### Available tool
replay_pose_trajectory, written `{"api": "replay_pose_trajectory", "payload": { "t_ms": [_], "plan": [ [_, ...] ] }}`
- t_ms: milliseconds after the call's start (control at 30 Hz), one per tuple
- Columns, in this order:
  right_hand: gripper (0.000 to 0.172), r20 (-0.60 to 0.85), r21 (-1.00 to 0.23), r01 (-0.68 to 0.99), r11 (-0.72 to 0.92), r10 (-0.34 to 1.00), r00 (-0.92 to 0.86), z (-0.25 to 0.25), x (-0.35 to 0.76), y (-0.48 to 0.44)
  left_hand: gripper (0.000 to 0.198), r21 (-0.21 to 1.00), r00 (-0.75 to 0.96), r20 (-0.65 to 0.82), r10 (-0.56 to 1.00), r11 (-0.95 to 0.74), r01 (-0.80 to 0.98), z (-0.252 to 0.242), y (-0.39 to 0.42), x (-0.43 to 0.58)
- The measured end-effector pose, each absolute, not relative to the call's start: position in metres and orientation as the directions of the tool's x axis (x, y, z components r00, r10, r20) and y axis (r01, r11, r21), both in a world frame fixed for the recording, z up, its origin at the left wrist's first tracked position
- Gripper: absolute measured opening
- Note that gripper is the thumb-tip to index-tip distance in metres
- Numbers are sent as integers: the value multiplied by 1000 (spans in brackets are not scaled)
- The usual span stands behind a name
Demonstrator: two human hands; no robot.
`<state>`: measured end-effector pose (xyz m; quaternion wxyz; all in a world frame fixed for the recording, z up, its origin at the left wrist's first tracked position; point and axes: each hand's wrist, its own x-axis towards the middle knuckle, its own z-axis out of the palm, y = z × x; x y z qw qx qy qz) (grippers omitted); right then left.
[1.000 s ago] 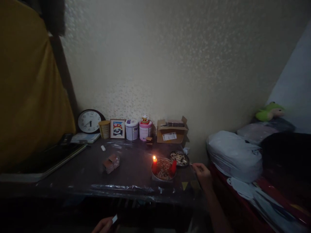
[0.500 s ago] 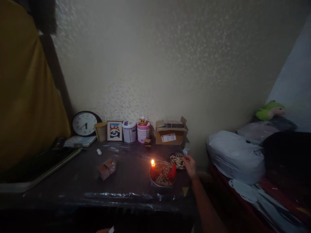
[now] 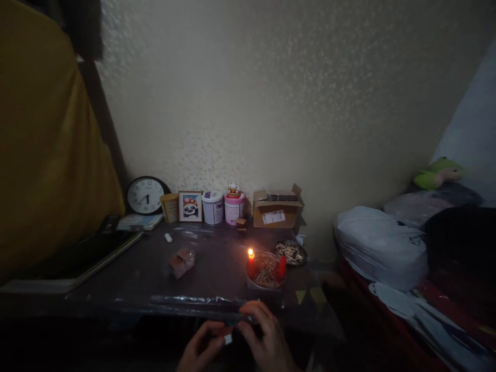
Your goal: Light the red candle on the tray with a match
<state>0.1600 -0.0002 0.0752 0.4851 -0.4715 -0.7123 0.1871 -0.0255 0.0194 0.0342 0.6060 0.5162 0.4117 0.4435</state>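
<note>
Just in front of the table's near edge, my left hand (image 3: 201,349) is closed around a small matchbox (image 3: 228,339) with a pale end. My right hand (image 3: 266,336) is right beside it, thumb and forefinger pinched together; whatever is between them is too dark to make out. Beyond my hands, a round dish (image 3: 267,285) holds a lit red candle (image 3: 251,266) on its left and an unlit red candle (image 3: 282,267) on its right. Behind that, a round plate (image 3: 305,254) carries many thin, pale matchsticks (image 3: 290,252).
A plastic-wrapped brown pack (image 3: 182,262) and a small white object (image 3: 168,237) lie on the dark table (image 3: 217,268). Along the wall stand a clock (image 3: 145,195), a framed panda picture (image 3: 190,206), two tins and an open cardboard box (image 3: 274,214). Bags (image 3: 382,248) are piled at right.
My right hand has come back from the matchstick plate to my left hand at the near edge. My left hand has risen further into view. The camera view has shifted slightly.
</note>
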Motion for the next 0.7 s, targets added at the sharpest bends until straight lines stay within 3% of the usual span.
{"api": "replay_pose_trajectory", "payload": {
  "t_ms": [100,367,700],
  "plan": [
    [17,509,-700,521,488,853,-114,52,153,0,33,992,311,23,950,18,-128,30,29,-9],
    [6,482,-681,541,494,858,-178,26,160,0,33,984,353,25,935,40,-175,10,26,-2],
    [16,506,-589,584,558,819,-272,14,155,10,43,935,361,42,932,91,-343,-1,27,-8]
  ]
}}
